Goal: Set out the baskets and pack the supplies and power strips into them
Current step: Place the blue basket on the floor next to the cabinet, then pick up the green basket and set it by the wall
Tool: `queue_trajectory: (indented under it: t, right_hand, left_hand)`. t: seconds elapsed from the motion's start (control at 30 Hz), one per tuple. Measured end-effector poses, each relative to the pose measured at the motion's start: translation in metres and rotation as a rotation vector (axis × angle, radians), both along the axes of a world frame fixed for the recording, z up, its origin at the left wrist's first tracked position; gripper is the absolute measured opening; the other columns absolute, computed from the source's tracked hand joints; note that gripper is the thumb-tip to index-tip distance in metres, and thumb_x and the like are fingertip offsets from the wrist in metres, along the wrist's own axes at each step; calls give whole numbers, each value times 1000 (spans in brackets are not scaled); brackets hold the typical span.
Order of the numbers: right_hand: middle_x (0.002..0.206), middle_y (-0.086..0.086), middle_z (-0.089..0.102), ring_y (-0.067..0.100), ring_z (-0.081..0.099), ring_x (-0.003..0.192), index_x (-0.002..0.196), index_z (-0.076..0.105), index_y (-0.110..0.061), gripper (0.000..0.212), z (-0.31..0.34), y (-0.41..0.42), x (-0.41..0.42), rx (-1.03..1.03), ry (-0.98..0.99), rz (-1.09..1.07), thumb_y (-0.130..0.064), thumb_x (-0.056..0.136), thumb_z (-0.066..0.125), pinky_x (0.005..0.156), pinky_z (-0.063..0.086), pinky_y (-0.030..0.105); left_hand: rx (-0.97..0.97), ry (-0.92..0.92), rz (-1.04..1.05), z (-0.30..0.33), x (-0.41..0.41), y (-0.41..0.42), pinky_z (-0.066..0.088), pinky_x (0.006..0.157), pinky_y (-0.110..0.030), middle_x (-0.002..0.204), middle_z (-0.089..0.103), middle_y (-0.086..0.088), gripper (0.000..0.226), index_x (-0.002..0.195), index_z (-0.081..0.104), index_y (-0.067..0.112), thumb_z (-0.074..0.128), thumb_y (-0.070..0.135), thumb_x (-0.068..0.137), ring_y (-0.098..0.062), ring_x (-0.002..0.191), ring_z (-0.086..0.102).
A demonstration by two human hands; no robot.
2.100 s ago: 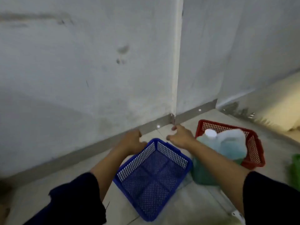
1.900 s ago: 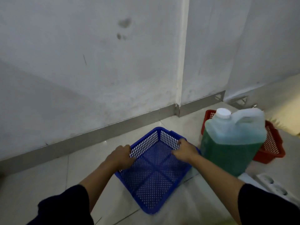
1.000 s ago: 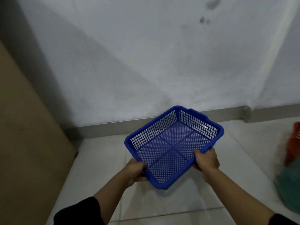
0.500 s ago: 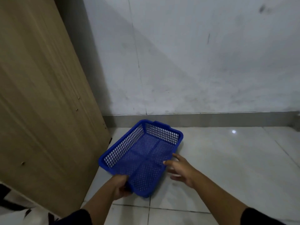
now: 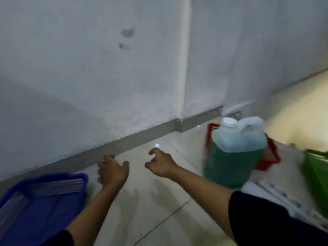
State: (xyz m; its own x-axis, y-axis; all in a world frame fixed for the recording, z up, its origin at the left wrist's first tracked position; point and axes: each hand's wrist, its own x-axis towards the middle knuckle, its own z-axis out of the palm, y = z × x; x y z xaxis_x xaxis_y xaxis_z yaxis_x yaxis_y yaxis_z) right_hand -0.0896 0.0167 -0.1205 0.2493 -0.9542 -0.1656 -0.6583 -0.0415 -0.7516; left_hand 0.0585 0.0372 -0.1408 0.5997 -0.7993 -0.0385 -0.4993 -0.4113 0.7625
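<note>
Baskets are being set out: the blue basket [image 5: 40, 201] sits on the floor, left of both hands [image 5: 113, 170], which hover empty, fingers loosely spread. Next, I judge, comes the red basket [image 5: 266, 157] behind the jug [image 5: 234, 150].

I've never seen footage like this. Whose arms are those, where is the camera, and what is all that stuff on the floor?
No machine here: a person wears a camera on the head, looking down at their own arms. The left hand and right hand hang open over the tiled floor, holding nothing. A blue basket sits empty at lower left. To the right stands a jug of green liquid, a red basket behind it, and a green basket at the edge. The white thing near the right arm is too blurred to name.
</note>
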Motion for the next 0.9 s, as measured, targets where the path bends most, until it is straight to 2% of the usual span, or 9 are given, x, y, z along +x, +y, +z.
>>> queue_trajectory:
  t: [0.1, 0.2, 0.3, 0.37, 0.43, 0.53, 0.6, 0.77, 0.9]
  right_hand:
    - [126, 11, 59, 28, 57, 111, 129, 46, -16, 46, 25, 1, -73, -278, 236, -120, -25, 86, 61, 92, 49, 36]
    - [114, 8, 64, 23, 61, 99, 117, 53, -16, 28, 41, 3, -136, -410, 331, -308, -24, 90, 59, 88, 51, 35]
    - [107, 6, 64, 20, 62, 95, 108, 56, -15, 18, 40, 9, -192, -483, 388, -453, -25, 93, 56, 85, 51, 33]
    - [103, 5, 63, 19, 60, 93, 101, 56, -16, 12, 28, 19, -228, -437, 376, -540, -23, 92, 56, 81, 52, 32]
    - [97, 1, 62, 19, 58, 88, 94, 54, -20, 5, 18, 26, -262, -351, 434, -556, -21, 89, 57, 75, 53, 32]
    - [82, -1, 60, 20, 56, 77, 79, 48, -25, 12, 19, 27, -316, -248, 494, -597, -26, 88, 56, 69, 49, 33]
    - [89, 6, 63, 23, 55, 75, 87, 50, -20, 9, 20, 22, -353, -220, 592, -620, -27, 86, 55, 67, 46, 32]
    - [106, 10, 59, 27, 59, 96, 107, 51, -12, 29, -8, 12, -431, -47, 730, -621, -30, 85, 57, 72, 46, 33]
    - [118, 14, 59, 29, 59, 104, 114, 53, -7, 37, -50, 18, -478, 148, 662, -672, -32, 88, 60, 86, 51, 37]
  left_hand:
    - [-107, 111, -207, 17, -79, -27, 40, 101, -51, 132, 45, -22, 44, 124, 43, 9, 61, 25, 86, -41, 116, 48]
    - [-155, 232, -353, 23, -145, -33, 43, 101, -52, 132, 47, -19, 40, 123, 44, 11, 60, 22, 88, -37, 115, 51]
    - [-180, 238, -435, 20, -196, -29, 45, 101, -48, 130, 49, -16, 36, 123, 46, 12, 59, 19, 90, -31, 113, 54]
    - [-221, 204, -487, 19, -226, -28, 47, 98, -41, 129, 50, -14, 33, 121, 47, 11, 58, 18, 90, -28, 111, 54]
    - [-291, 145, -544, 17, -248, -28, 47, 90, -31, 126, 51, -11, 31, 119, 48, 11, 59, 18, 90, -23, 108, 54]
    - [-413, 9, -664, 18, -277, -25, 49, 86, -27, 121, 53, -8, 29, 116, 50, 13, 60, 16, 89, -21, 109, 54]
    - [-474, -88, -759, 15, -296, -23, 50, 89, -28, 120, 53, -6, 29, 114, 50, 14, 61, 13, 88, -18, 110, 53]
    - [-515, -311, -1008, -1, -341, -21, 39, 85, -17, 113, 53, 2, 27, 113, 51, 16, 59, 16, 88, -8, 102, 50]
    - [-455, -354, -1175, -19, -386, -19, 37, 89, -15, 112, 49, 9, 29, 116, 49, 21, 57, 22, 89, -1, 101, 44]
